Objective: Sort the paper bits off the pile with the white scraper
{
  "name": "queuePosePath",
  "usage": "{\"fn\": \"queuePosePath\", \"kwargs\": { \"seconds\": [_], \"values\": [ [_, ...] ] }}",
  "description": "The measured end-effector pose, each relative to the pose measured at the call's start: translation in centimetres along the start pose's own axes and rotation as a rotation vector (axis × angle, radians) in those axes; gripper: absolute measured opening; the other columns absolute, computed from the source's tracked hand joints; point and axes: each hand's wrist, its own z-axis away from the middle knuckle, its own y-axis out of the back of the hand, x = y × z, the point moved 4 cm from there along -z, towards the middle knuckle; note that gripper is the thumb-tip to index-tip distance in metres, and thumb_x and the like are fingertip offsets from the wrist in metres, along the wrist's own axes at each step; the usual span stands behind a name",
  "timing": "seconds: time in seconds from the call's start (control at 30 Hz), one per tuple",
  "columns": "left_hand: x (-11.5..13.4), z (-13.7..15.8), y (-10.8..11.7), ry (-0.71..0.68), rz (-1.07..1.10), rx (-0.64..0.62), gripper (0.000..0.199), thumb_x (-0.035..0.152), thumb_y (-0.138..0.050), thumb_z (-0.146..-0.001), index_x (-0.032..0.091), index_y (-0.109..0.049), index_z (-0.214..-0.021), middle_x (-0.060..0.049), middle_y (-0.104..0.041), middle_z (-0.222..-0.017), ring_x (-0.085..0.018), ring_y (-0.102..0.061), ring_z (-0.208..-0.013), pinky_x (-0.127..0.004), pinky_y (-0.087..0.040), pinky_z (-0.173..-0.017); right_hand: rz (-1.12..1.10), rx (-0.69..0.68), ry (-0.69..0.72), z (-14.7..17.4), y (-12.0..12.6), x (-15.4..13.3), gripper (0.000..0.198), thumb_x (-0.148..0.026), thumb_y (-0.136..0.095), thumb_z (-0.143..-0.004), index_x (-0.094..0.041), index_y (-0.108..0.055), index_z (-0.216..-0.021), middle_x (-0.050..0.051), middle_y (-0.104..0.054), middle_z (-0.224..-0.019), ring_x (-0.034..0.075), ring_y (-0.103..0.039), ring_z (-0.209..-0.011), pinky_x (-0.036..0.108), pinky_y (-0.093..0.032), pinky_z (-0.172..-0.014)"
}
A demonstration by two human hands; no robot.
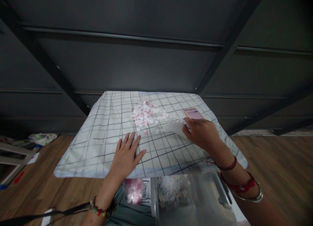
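My left hand (126, 157) lies palm down on the checked tablecloth (97, 121), its fingers spread and holding nothing. Just beyond its fingertips is a loose pile of small white and pink paper scraps (146, 113). At the right of the pile, my right hand (202, 134) is closed on a thin white object with an uneven upper edge (174, 125); its exact kind is unclear and part of it is hidden by the fingers. The object's left end is close to a few stray scraps. Behind the right hand lies a pink-edged phone (193, 113) with its screen lit.
Below the table's near edge sits a clear plastic bin (202, 200) with paper scraps (173, 190) in its left part. A clear bag of pink shreds (134, 190) rests beside it. Dark panels (137, 66) rise behind the table; a pale chair-like frame (14, 157) stands left.
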Motion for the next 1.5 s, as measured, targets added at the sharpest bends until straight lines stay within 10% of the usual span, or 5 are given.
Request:
{"fn": "queuePosePath", "kwargs": {
  "seconds": [0.53, 1.5],
  "values": [
    [0.1, -0.1, 0.0, 0.006, -0.016, -0.011, 0.057, 0.052, -0.034, -0.092, 0.015, -0.043, -0.134, -0.014, -0.035, -0.143, -0.034, -0.03, -0.131, -0.054, -0.028, -0.102, -0.097, 0.282, 0.24, 1.5, 2.0, -1.4, 0.019, -0.017, -0.044, -0.08, -0.013, -0.063, -0.078, -0.001, -0.059, -0.05, 0.011, -0.05, -0.046, 0.026, -0.03, -0.052],
    [0.1, 0.0, -0.2, -0.014, -0.044, 0.051, 0.053, 0.051, -0.038, -0.092, 0.017, -0.045, -0.132, -0.014, -0.038, -0.141, -0.033, -0.032, -0.13, -0.053, -0.032, -0.101, -0.192, 0.28, 0.301, 3.8, 3.6, -1.9, 0.017, -0.015, -0.046, -0.08, -0.012, -0.062, -0.079, 0.0, -0.059, -0.053, 0.012, -0.052, -0.047, 0.026, -0.037, -0.051]
  ]
}}
